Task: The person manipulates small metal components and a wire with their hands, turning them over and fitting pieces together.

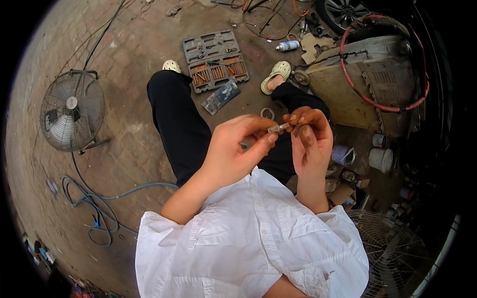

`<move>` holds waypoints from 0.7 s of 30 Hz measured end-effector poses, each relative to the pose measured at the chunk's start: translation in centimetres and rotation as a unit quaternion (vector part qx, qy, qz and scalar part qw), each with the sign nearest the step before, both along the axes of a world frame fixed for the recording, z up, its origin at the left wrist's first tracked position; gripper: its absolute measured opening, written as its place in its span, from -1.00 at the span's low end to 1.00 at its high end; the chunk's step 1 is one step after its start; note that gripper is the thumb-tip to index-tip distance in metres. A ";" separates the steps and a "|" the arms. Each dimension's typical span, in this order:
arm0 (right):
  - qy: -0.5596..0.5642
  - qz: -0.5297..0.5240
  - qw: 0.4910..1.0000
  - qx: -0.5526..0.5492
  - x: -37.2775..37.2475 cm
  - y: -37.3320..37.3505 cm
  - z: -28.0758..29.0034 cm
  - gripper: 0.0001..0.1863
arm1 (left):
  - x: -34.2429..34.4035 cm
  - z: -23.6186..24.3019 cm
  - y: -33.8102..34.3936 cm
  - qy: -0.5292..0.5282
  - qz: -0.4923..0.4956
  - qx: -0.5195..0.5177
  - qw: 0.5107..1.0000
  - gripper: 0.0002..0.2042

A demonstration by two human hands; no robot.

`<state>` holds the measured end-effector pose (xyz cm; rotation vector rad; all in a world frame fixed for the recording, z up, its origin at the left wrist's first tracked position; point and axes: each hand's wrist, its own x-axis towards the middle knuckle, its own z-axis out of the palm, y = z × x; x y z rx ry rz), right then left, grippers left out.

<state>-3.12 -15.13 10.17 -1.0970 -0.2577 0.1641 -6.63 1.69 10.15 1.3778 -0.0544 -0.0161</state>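
Observation:
My left hand is closed, pinching a small silvery cylindrical piece between thumb and fingers. My right hand is closed at the piece's right end, its fingertips stained orange-brown around something small and dark that I cannot make out clearly. Both hands are over my lap. Beyond them a metal ring lies on the floor, near a dusty dark rectangular piece and an open toolcase of small bits between my feet.
A fan stands left, with blue hose below it. At right are a metal panel with red hose, paint pails and a second fan guard. A spray can lies ahead, near a wheel.

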 end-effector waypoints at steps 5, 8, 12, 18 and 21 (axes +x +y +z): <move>0.033 -0.002 0.999 -0.003 -0.3 0.1 -0.5 -0.85 | 0.1 0.2 -0.1 -0.001 0.002 0.001 1.000 -0.83; 0.041 -0.013 0.999 -0.031 -0.5 0.1 0.0 -0.86 | 0.1 0.3 -0.1 -0.003 0.002 0.030 1.000 -0.83; 0.036 0.008 0.998 -0.048 -0.6 0.1 0.2 -0.86 | 0.0 0.4 -0.5 0.003 0.027 0.022 0.999 -0.81; 0.098 0.024 0.995 0.024 -0.3 -0.1 0.2 -0.84 | 0.3 0.7 -0.3 -0.041 0.011 0.088 0.995 -0.83; 0.161 0.043 0.982 0.094 -0.2 -0.2 -0.2 -0.83 | 0.5 1.0 -0.1 -0.091 0.019 0.162 0.982 -0.85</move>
